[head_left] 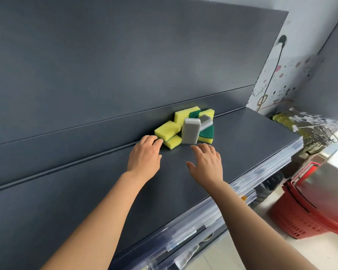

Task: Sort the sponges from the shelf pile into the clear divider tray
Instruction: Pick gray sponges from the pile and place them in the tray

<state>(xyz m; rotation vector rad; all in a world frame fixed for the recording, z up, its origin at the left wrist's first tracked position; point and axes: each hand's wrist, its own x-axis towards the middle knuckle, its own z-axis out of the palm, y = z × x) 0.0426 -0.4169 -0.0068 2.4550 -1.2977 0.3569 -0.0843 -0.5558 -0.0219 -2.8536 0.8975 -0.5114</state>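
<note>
A pile of sponges lies at the back of the dark grey shelf (242, 145), against the back panel. Several are yellow (167, 130), some with green scouring faces (207, 133). A grey sponge (190, 133) leans upright at the front of the pile, and another grey one (205, 120) lies tilted behind it. My left hand (145, 154) is flat on the shelf, fingertips just short of the lowest yellow sponge (172, 142). My right hand (207, 162) hovers with fingers spread, just in front of the upright grey sponge. Neither hand holds anything. No clear divider tray is in view.
The shelf's front edge (261, 172) carries clear plastic strips, with lower shelves beneath. Stacked red shopping baskets (308, 209) stand on the floor at the right. A bundle of metal hooks (310, 121) lies past the shelf's right end.
</note>
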